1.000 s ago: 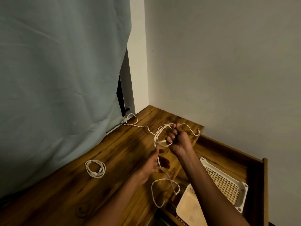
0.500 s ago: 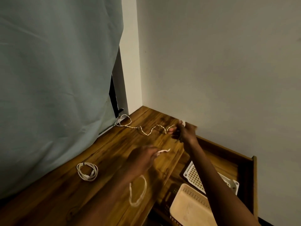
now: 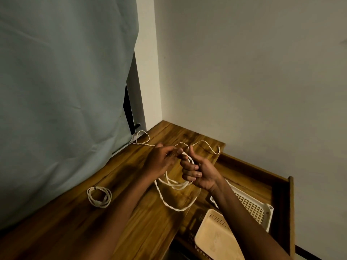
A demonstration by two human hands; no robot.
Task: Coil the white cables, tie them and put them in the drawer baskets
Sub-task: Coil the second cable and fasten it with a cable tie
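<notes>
A long white cable hangs in several loops between my hands over the wooden tabletop. My right hand grips the gathered loops in a fist, thumb up. My left hand pinches a strand of the same cable just left of it. The cable's loose end trails back across the table to the far corner by the curtain. A second white cable, coiled and tied, lies on the table to the left. Two drawer baskets sit in the open drawer: a white one and a beige one.
A grey-green curtain hangs along the table's left side. Plain walls meet in the corner behind the table. The drawer stands pulled out at the right, below the tabletop's edge.
My hands, which were apart with the cable stretched between them, have come together. The cable now hangs in gathered loops from my right fist.
</notes>
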